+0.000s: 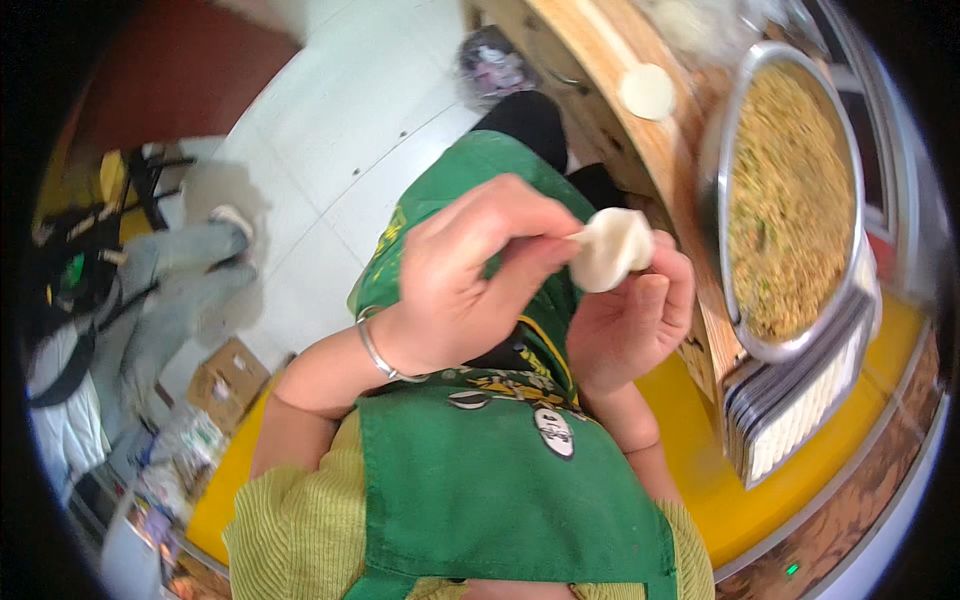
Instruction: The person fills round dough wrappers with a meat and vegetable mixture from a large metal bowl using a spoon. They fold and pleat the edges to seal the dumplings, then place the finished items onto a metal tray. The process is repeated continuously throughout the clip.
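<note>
Between both hands, above my lap, is a white piece of dough [613, 251], rounded and folded into a cup-like shape. My left hand [457, 277], with a silver bangle at the wrist, pinches a thin pale tip at the dough's left side between thumb and fingertips. My right hand [634, 322] holds the dough from below and from the right with curled fingers. Whether filling lies inside the dough is hidden. To the right, a large metal bowl [725, 195] holds a yellowish-brown chopped filling [795, 202]. A flat round dough wrapper [647, 91] lies on the wooden tabletop [581, 37].
Beside the bowl, stacked dark-edged trays [799, 390] carry rows of white pieces. A yellow surface [697, 450] curves behind me. At left are another person's jeans-clad legs [187, 251], a cardboard box [229, 379] and plastic bags [184, 442]. A filled clear bag [495, 66] rests on the tiled floor.
</note>
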The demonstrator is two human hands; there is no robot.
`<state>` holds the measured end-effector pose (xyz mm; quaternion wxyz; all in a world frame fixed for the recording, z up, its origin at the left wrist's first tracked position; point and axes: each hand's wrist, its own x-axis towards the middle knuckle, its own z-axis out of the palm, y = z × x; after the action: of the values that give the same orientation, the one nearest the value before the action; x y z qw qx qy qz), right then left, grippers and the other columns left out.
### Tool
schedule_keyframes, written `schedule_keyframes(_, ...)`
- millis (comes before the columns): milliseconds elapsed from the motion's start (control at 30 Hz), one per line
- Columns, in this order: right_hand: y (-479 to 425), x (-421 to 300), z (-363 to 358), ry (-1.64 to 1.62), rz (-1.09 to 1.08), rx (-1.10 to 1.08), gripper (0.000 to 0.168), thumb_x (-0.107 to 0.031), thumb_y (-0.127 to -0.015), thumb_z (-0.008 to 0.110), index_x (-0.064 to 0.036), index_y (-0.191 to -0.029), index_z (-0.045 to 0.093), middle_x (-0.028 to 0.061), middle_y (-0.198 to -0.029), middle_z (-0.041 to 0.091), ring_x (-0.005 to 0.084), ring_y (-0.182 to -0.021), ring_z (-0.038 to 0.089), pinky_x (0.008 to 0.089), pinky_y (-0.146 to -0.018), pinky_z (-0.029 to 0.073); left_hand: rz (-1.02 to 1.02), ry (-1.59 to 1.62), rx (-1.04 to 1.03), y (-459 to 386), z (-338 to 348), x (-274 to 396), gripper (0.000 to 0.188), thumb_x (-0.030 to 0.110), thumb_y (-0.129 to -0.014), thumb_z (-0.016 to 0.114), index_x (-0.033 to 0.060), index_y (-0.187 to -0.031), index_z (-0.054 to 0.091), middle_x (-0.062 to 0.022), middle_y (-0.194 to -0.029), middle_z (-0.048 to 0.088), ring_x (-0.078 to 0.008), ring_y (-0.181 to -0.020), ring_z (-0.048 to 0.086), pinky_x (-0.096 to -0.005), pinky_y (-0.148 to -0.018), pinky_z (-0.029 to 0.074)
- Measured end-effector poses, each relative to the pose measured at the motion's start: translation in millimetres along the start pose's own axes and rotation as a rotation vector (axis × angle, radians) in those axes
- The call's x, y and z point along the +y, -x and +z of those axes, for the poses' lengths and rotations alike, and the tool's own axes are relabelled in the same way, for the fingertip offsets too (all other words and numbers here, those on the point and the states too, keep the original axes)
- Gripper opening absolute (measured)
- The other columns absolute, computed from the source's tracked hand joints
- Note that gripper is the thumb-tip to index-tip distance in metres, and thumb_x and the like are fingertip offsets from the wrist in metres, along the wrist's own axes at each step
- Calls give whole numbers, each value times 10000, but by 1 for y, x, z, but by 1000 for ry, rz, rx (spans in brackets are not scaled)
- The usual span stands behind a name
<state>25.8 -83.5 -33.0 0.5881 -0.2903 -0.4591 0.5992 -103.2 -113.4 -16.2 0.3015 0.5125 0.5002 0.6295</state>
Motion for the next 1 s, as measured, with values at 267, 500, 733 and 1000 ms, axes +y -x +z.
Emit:
schedule_keyframes(267, -8, -63, -46, 299, 59, -193, 155, -42, -723, 687, -41, -877, 679, 15, -757, 495, 102, -696, 457, 208, -585, 352, 204, -216, -310, 4, 24, 12, 163, 69, -865, 504, -12, -1006, 500, -117, -812, 567, -214, -706, 522, -307, -620, 416)
schedule_keyframes(500, 8, -153, -147, 424, 87, 47, 116, -47, -732, 666, -22, -845, 683, 32, -753, 532, 114, -721, 476, 230, -630, 365, 49, -86, -419, 15, 60, -3, 294, 117, -892, 452, -21, -1150, 424, -115, -835, 570, -190, -715, 520, -273, -593, 389)
schedule_keyframes(733, 20, -246, -305, 813, 94, 714, 114, -138, -802, 613, -27, -794, 639, -20, -713, 567, 59, -682, 488, 196, -637, 391, 20, -223, -589, 11, 97, 9, 270, 79, -890, 416, -27, -1138, 436, -125, -795, 565, -196, -699, 515, -325, -739, 415)
schedule_keyframes(1000, 0, -307, -514, 1528, -27, 971, 219, -224, -767, 636, -17, -832, 659, 77, -782, 628, 168, -714, 571, 275, -653, 435, -32, -269, -598, 12, 121, 11, 272, 87, -898, 407, -32, -1141, 440, -118, -784, 567, -175, -719, 522, -316, -758, 415)
